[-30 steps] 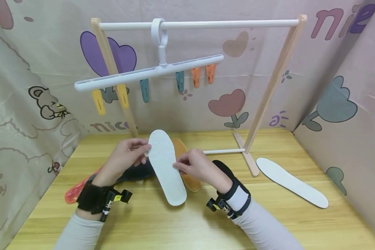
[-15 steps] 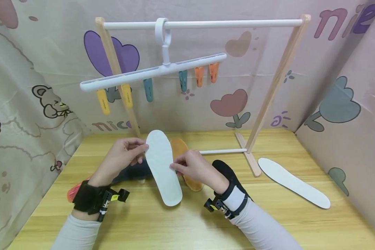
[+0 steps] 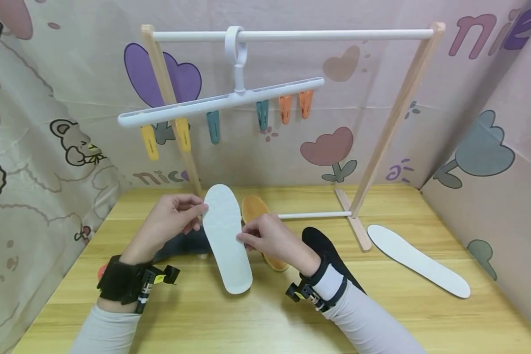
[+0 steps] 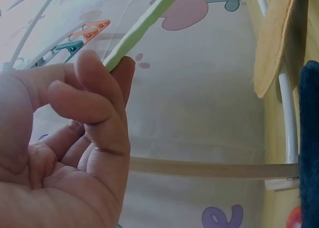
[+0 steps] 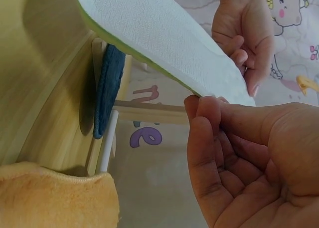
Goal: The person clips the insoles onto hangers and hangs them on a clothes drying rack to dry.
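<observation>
Both hands' grip pinching white insole point(image 3: 226, 237), tan insole point(image 3: 257, 221) behind, clip hanger point(image 3: 221, 102) overhead

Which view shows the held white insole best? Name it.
The head view: the whole insole shows, pinched at both edges by the left hand and right hand. The right wrist view shows its white face and green edge up close, partly cropped. The left wrist view shows only a thin green edge.
</observation>
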The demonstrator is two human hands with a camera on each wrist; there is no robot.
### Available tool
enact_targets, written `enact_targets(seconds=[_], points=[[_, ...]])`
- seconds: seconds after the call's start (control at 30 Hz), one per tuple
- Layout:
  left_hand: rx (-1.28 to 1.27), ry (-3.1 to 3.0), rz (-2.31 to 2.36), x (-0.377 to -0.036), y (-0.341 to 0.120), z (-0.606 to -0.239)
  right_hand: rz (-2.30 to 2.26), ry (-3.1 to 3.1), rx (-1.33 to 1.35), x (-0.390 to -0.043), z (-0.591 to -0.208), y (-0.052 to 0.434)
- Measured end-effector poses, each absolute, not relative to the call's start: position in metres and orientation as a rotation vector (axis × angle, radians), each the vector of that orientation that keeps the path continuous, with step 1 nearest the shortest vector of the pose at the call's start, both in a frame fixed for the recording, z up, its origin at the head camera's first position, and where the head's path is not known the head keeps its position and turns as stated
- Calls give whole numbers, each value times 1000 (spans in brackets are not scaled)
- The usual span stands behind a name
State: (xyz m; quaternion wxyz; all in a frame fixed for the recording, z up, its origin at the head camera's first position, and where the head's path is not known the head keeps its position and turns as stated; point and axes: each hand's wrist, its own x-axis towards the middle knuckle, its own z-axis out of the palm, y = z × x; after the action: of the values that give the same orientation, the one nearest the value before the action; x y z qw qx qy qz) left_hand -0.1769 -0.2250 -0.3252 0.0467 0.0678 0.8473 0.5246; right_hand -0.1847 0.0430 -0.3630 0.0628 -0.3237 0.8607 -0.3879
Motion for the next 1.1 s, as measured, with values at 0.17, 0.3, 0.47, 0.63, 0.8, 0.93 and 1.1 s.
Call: enact_targets(seconds=[0.17,0.3,0.47,0.63,0.8,0.93,1.1], points=[[209,2599,1579,-174,-228,-322,-1195,2574,-970,-185,-364,39],[209,2604,1572,-172,-231,-320,-1192,2564,-983,-185,-363,37],[211,2608,1550,-171,-234,-318,-1174,2570,-1020,-184,-363,34],[198,2609,1529,-170,-239,-316,-1155,2579,-1045,-184,-363,29],[177,2599,1531,-169,-242,-315,-1133,2598,-1058,-184,-364,25],[165,2624,1510,-171,-244,-314,-1125,2602,-1068,-185,-363,22],[147,2594,1543,-169,-249,-313,-1115,2584,-1086,-186,-361,17]])
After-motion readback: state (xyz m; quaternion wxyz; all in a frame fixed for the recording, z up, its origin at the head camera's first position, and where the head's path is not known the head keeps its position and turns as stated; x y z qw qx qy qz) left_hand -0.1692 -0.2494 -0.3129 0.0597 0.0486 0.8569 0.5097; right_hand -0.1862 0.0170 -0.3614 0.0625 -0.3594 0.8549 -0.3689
